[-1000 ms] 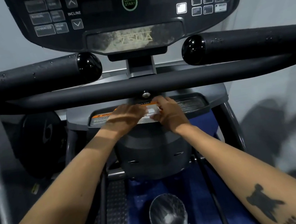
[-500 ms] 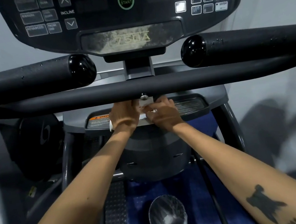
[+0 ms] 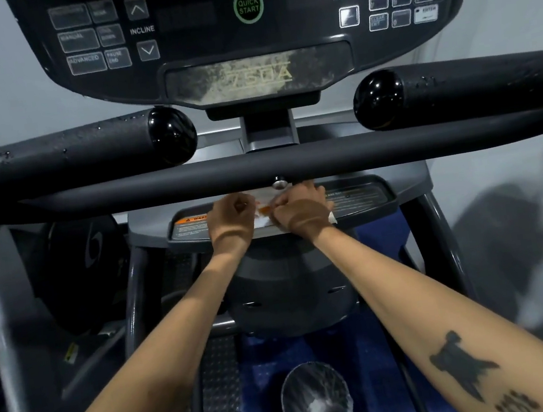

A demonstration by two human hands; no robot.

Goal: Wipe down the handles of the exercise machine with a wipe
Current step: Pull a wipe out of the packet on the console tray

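Where the console [image 3: 247,8] fills twelve o'clock, its keys read "QUICK START", "INCLINE", "RESISTANCE"; the dusty plate below reads "750A". At centre, under the crossbar [image 3: 258,169], left hand [image 3: 230,220] and right hand [image 3: 302,214] are curled, pinching a white wipe [image 3: 266,215] between them over the warning label [image 3: 193,224]. Wet handles: left handle [image 3: 76,152] at ten o'clock, right handle [image 3: 455,88] at two. Fingertips hidden; label text mostly blurred.

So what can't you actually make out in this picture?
- Head view: the wipe packet is mostly covered by the left hand and right hand.
- Both handles run off the frame edges.
- Small console button labels: blurred.
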